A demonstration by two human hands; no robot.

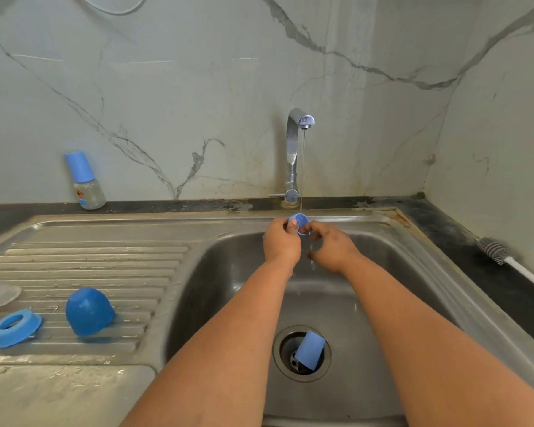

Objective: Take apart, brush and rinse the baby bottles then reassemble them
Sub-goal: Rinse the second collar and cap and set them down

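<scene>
Both hands hold a small blue bottle ring under the running tap, above the sink basin. My left hand pinches its left side and my right hand pinches its right side. A light blue cap lies tilted on the drain. On the draining board lie a dark blue dome cap, a blue screw ring and a clear teat. An assembled baby bottle with a blue cap stands on the counter at the back left.
A grey bottle brush with a white handle lies on the dark counter at the right. Marble-patterned walls close the back and right sides. Water streams from the spout into the basin.
</scene>
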